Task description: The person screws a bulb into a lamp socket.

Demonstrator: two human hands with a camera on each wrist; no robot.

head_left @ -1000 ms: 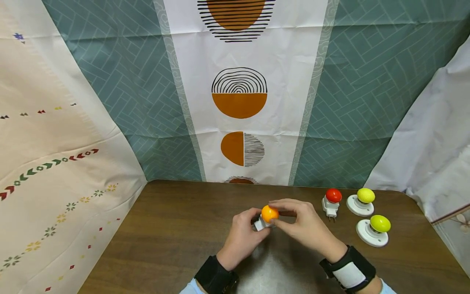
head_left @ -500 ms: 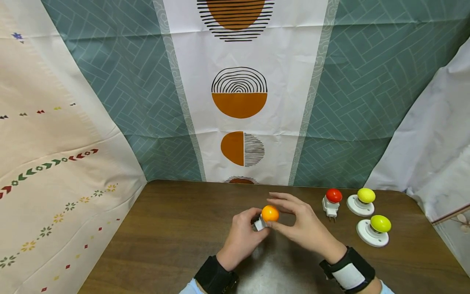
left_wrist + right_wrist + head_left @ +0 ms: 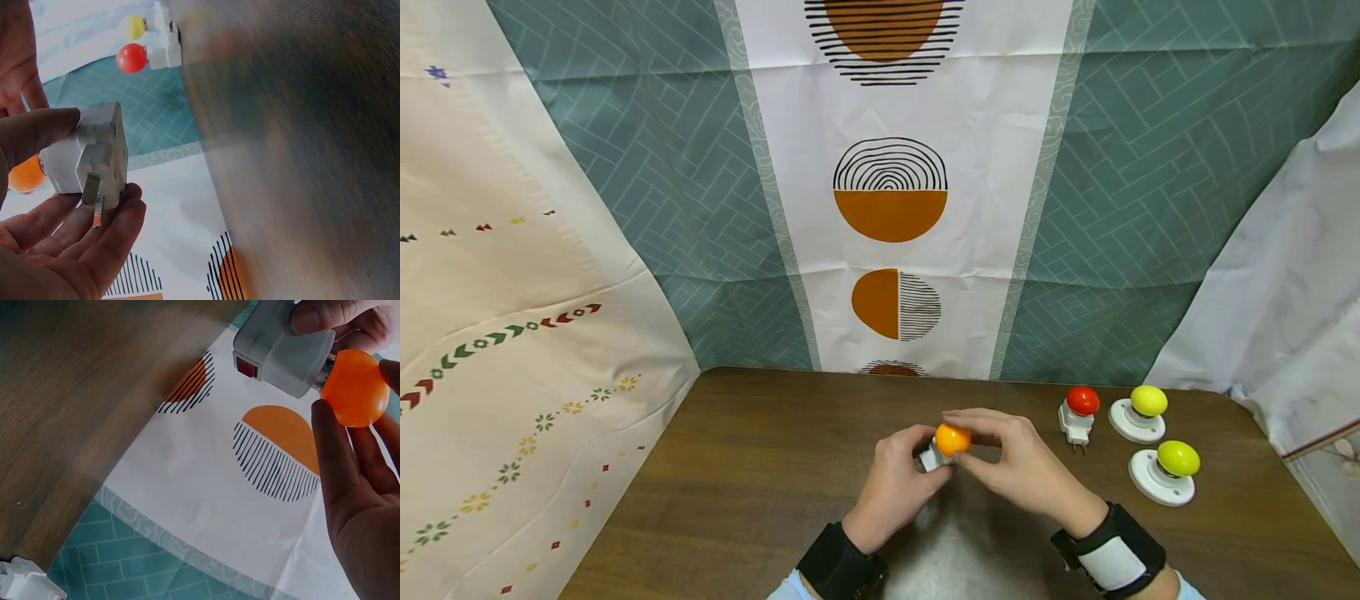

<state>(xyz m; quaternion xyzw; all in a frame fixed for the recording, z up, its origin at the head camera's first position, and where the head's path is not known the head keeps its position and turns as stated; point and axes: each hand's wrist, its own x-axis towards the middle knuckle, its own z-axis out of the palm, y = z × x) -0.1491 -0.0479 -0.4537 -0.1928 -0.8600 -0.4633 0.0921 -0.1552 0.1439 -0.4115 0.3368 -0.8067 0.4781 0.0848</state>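
Observation:
My left hand [image 3: 895, 477] holds a white plug-in lamp socket [image 3: 100, 147] above the table, thumb on one side and fingers on the other. Two metal prongs stick out of the socket in the left wrist view, and a red switch [image 3: 247, 367] shows on it in the right wrist view. An orange bulb [image 3: 355, 390] sits at the socket's mouth, a little of its metal screw thread visible between them. With thumb and fingertips, my right hand [image 3: 1026, 460] pinches the round orange bulb.
At the right of the wooden table [image 3: 760, 483] stands a red bulb [image 3: 1083, 401] in another white plug-in socket. Beside it, a yellow bulb [image 3: 1148, 401] and a yellow-green bulb [image 3: 1178, 458] sit on round white bases. Patterned cloth [image 3: 700, 208] hangs behind the table.
Half a second ago the right fingers were spread off the top of the bulb; now they have come back down onto it. The left hand and socket have stayed in place.

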